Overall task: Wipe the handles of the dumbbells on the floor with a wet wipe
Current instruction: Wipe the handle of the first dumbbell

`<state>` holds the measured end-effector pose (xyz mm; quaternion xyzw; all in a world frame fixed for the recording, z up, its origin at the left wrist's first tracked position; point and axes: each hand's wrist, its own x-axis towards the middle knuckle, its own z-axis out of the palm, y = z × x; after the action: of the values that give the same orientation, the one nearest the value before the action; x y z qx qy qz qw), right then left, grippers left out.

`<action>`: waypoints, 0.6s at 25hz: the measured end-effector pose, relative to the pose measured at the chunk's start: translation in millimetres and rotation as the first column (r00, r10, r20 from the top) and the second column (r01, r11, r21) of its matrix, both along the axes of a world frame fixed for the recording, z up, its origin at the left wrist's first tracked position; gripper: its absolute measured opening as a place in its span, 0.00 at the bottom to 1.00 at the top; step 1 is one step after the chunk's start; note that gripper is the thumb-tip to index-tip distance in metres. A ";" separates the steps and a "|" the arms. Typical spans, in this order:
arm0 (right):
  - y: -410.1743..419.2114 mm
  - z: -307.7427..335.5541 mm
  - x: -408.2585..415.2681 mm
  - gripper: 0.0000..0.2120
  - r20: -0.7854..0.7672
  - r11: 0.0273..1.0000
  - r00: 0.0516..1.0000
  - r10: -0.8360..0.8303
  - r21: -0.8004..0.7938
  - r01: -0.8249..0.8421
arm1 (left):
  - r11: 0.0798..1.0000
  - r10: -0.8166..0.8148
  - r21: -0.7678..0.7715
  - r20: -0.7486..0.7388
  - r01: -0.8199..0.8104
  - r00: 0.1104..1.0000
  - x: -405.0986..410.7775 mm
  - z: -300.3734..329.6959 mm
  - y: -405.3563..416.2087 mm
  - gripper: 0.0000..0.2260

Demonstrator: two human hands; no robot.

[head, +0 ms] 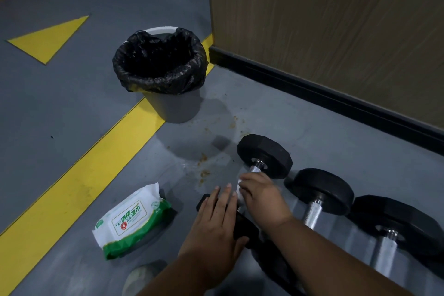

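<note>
While three black-ended dumbbells with steel handles [312, 211] lie on the grey floor, long axes running near to far, the flat left hand [213, 221] steadies the leftmost dumbbell's near end and the right hand [262, 196] clamps a white wet wipe [239, 190] round its handle.

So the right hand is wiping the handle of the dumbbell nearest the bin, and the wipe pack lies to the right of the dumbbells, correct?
Not quite. The head view shows the wipe pack lying left of the dumbbells, not right. The rest holds: the right hand wipes the handle of the dumbbell nearest the bin.
</note>
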<state>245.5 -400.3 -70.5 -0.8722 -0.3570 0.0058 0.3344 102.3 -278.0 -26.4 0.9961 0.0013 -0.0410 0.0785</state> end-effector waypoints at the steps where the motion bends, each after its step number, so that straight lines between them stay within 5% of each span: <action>1: 3.7 0.2 -0.1 0.06 0.001 0.997 0.999 -0.048 -0.056 0.048 | 1.000 -0.004 -0.002 0.000 0.004 1.000 0.1 0.5 0.3 0.39; 4: 14.3 8.6 -0.9 0.05 -0.150 0.929 0.926 -0.347 -0.193 0.316 | 1.000 0.001 0.003 -0.018 -0.001 1.000 1.0 1.4 0.9 0.39; 7: 20.2 21.6 -4.4 0.10 -0.474 0.873 0.735 -0.485 -0.220 0.434 | 1.000 0.007 -0.012 -0.036 -0.008 0.999 0.5 0.6 1.5 0.40; 15: 14.7 13.7 6.7 0.04 -0.390 0.856 0.769 -0.507 -0.125 0.501 | 0.999 0.025 -0.043 -0.069 -0.028 0.997 1.2 0.3 1.9 0.41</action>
<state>252.2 -385.6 -56.8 -0.9170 -0.0321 0.1009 0.3846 103.5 -276.1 -26.1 0.9920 0.0162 -0.0738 0.1007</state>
